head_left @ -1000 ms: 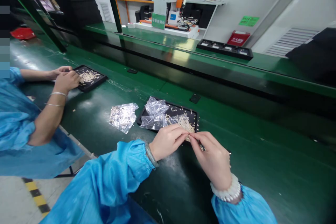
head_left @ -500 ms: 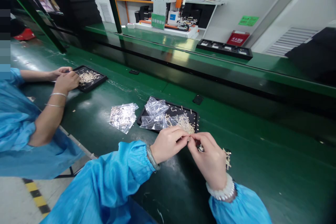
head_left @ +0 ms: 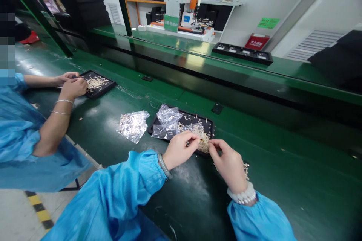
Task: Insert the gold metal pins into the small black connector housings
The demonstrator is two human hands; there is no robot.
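Black tray | pale pieces at its right end, axes mixed, beside both hands | left hand, right hand: fingertips nearly pinched, hold unclear

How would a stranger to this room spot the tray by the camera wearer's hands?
Find the green workbench, then the wearer's left hand and right hand above it. Next to them lies a black tray holding small pale pieces. Unlike the co-worker's tray farther left, this one has clear plastic bags lying on it.
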